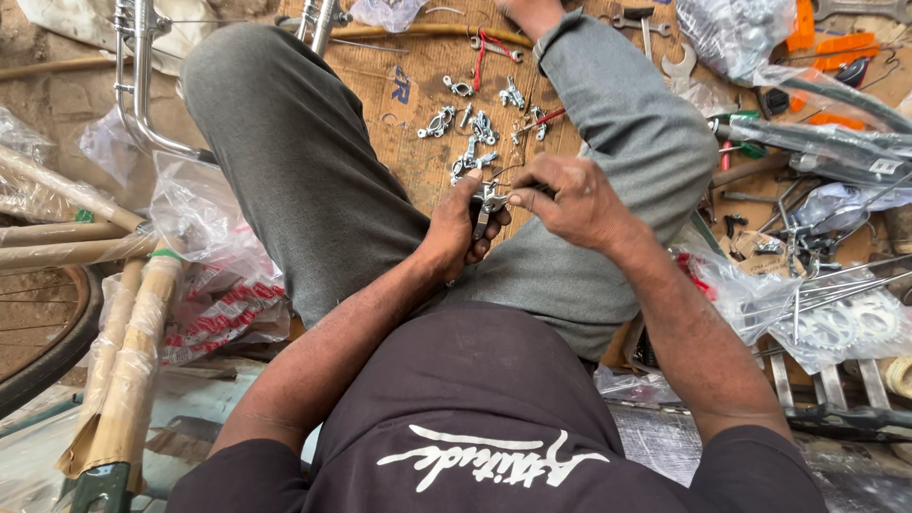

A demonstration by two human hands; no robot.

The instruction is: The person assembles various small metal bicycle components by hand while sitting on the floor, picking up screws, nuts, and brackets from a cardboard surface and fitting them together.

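I sit with my knees spread over a sheet of cardboard [399, 85]. My left hand [458, 228] grips a small shiny metal brake part [488, 201] in front of my lap. My right hand [570, 199] pinches the same part from the right with thumb and fingertips, and a thin wire curves up from it. Just beyond my hands, several similar chrome brake parts [475, 142] lie scattered on the cardboard, along with a red-handled tool [486, 47].
A bicycle wheel [43, 332] and paper-wrapped frame tubes [123, 370] lie at the left, with a chrome handlebar [142, 85] above them. At the right are plastic bags of parts [750, 294], sprockets [845, 323], spanners [679, 62], black tubes [817, 138] and orange reflectors [836, 43].
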